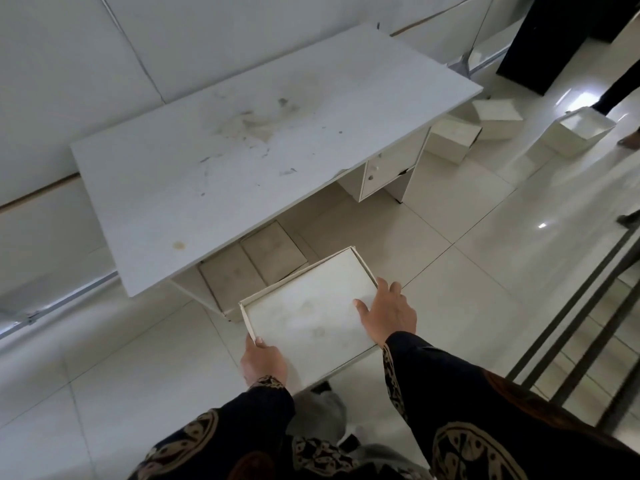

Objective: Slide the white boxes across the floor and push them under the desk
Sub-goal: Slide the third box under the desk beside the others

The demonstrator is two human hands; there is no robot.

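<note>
Head view, looking down at the floor in front of a white desk (263,140). 1 white box (308,306) lies flat on the tiled floor (450,271) at about 6 o'clock from the desk's front edge, its far corner just short of the desk's shadow and pointing toward 11 o'clock. Left hand (264,362) is closed over the near-left corner, thumb on the raised rim and fingers wrapped under or behind the edge; judged a steering grip, so the box can be turned as it slides. Right hand (388,315) lies flat on the box's right side, fingers spread and reaching toward 12 o'clock, thumb resting on the top face; judged the pushing hand, palm low so force runs along the floor and does not tip the box. Under the desk, at roughly 10 o'clock from the held box, 2 flat boxes (252,263) already sit side by side, partly in shadow; the space to their right, beside the drawer unit (388,171), looks open, which would explain the box's slant toward that gap. More white boxes (453,140) stand at 2 o'clock beyond the desk's right end, apart from it, so the task reads as partway done. Risk noted: the box's far-left corner is close to the desk's thin front leg (207,303) and could catch there. Whether the box has a lid or is open-topped, I cannot tell.
</note>
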